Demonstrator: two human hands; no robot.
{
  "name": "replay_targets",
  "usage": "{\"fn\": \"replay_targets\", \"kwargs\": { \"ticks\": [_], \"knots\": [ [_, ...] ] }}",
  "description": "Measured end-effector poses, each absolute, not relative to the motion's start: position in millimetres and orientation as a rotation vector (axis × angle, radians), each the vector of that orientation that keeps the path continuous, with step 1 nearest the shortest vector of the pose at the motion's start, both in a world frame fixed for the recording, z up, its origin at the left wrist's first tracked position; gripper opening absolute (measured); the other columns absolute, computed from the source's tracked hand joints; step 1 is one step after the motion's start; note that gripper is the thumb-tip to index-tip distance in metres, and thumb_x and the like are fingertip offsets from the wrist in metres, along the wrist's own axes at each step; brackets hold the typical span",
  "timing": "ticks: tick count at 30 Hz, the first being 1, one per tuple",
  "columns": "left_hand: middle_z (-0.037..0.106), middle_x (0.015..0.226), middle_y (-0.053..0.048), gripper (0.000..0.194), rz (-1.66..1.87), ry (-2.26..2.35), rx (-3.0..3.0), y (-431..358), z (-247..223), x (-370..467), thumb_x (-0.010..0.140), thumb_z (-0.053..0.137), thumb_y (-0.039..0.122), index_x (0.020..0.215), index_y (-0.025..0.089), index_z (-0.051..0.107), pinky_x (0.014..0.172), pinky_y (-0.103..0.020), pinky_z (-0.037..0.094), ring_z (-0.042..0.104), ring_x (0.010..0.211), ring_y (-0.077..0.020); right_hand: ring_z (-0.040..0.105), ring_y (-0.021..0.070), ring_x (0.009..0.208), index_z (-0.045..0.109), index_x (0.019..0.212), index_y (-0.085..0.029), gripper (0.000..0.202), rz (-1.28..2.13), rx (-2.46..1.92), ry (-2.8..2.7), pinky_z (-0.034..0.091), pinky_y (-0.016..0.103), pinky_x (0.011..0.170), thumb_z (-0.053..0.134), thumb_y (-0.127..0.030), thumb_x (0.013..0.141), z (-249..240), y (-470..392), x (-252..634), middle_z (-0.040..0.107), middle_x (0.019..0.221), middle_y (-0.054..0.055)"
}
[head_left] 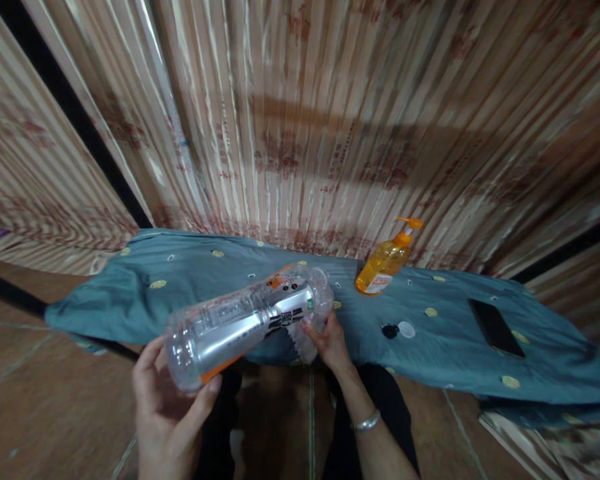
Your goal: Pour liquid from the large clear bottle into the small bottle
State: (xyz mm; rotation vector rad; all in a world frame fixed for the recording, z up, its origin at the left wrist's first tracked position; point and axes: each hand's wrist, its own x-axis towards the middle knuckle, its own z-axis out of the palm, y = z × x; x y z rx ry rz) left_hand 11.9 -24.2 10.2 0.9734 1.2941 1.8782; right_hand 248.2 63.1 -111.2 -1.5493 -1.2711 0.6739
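Note:
A large clear plastic bottle [253,323] with a silver and orange label is held tilted in front of me. My left hand [167,407] grips its wide end at the lower left, thumb on the near side. At the narrower end, my right hand [330,340] is closed, with its thumb against the label's edge. A thin whitish, see-through piece with a jagged edge [304,343] hangs at that thumb. Whether it is a wipe or part of the wrapping, I cannot tell. The right fingers are partly hidden behind the bottle.
On the narrow surface covered with teal patterned cloth [145,293] stands an orange pump bottle [383,263]. To its right lie a small black round thing [391,331], a white disc [407,329] and a black phone [495,327]. A pleated curtain [300,133] hangs behind, between dark bars.

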Motion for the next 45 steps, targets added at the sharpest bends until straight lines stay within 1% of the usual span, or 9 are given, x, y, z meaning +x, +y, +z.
{"fn": "replay_targets", "kwargs": {
  "ticks": [4,9,14,19,24,29,33,38,45],
  "knots": [
    [0.072,0.119,0.001,0.077,1.901,1.297,1.036,-21.3,6.8,7.0,0.053,0.092,0.030,0.124,0.041,0.064,0.068,-0.025,0.059,0.066,0.099,-0.0230,0.073,0.0327,0.100,0.055,0.126,-0.019,0.065,0.661,-1.527,-1.271,0.058,0.047,0.090,0.072,-0.052,0.073,-113.4,64.3,248.5,0.076,0.109,0.012],
    [0.070,0.124,-0.001,0.073,1.856,1.329,1.075,-21.5,6.8,6.0,0.062,0.088,0.030,0.128,0.044,0.060,0.072,-0.028,0.060,0.065,0.107,-0.0248,0.073,0.0328,0.100,0.055,0.125,-0.018,0.065,0.655,-1.535,-1.267,0.059,0.047,0.089,0.073,-0.053,0.073,-113.6,64.6,248.0,0.076,0.108,0.012],
    [0.070,0.121,-0.002,0.077,1.890,1.328,1.068,-22.3,6.7,5.8,0.056,0.090,0.031,0.127,0.041,0.062,0.065,-0.029,0.060,0.065,0.106,-0.0275,0.073,0.0322,0.101,0.054,0.126,-0.018,0.064,0.655,-1.531,-1.281,0.059,0.045,0.090,0.071,-0.052,0.074,-111.3,63.1,247.3,0.076,0.111,0.013],
    [0.068,0.126,-0.001,0.074,1.849,1.335,1.103,-22.8,7.9,5.7,0.063,0.087,0.030,0.130,0.046,0.060,0.072,-0.027,0.060,0.063,0.112,-0.0255,0.074,0.0307,0.101,0.053,0.130,-0.018,0.065,0.662,-1.501,-1.292,0.059,0.043,0.089,0.072,-0.048,0.075,-108.9,62.5,247.6,0.076,0.112,0.012],
    [0.069,0.122,0.000,0.076,1.871,1.330,1.115,-23.3,7.7,5.4,0.059,0.089,0.031,0.129,0.043,0.061,0.071,-0.024,0.060,0.063,0.112,-0.0240,0.073,0.0323,0.101,0.053,0.129,-0.015,0.067,0.694,-1.535,-1.270,0.058,0.047,0.091,0.072,-0.049,0.074,-107.6,62.3,247.3,0.076,0.112,0.014],
    [0.069,0.124,-0.001,0.079,1.866,1.325,1.054,-23.3,8.9,6.4,0.057,0.090,0.030,0.129,0.040,0.060,0.073,-0.025,0.060,0.065,0.109,-0.0248,0.073,0.0328,0.101,0.053,0.129,-0.014,0.069,0.677,-1.520,-1.268,0.059,0.047,0.090,0.072,-0.051,0.074,-108.0,62.4,247.0,0.076,0.111,0.014],
    [0.070,0.124,-0.001,0.079,1.839,1.331,1.033,-23.6,10.6,7.7,0.055,0.091,0.027,0.126,0.043,0.062,0.069,-0.029,0.061,0.065,0.112,-0.0282,0.073,0.0335,0.099,0.056,0.126,-0.017,0.067,0.659,-1.550,-1.240,0.059,0.047,0.089,0.073,-0.052,0.072,-110.7,63.1,246.1,0.076,0.109,0.013],
    [0.069,0.127,-0.001,0.077,1.842,1.344,1.040,-23.8,10.4,7.6,0.057,0.090,0.031,0.127,0.045,0.061,0.068,-0.031,0.062,0.066,0.112,-0.0297,0.073,0.0334,0.099,0.056,0.125,-0.019,0.065,0.646,-1.528,-1.238,0.058,0.049,0.089,0.073,-0.052,0.071,-112.8,64.0,246.1,0.076,0.108,0.012],
    [0.067,0.128,-0.002,0.070,1.808,1.357,1.058,-26.1,11.1,7.5,0.065,0.086,0.035,0.128,0.048,0.059,0.076,-0.038,0.063,0.062,0.120,-0.0314,0.073,0.0332,0.099,0.056,0.124,-0.017,0.064,0.667,-1.570,-1.262,0.059,0.046,0.088,0.072,-0.053,0.073,-112.0,63.7,248.0,0.076,0.109,0.013]
  ]
}}
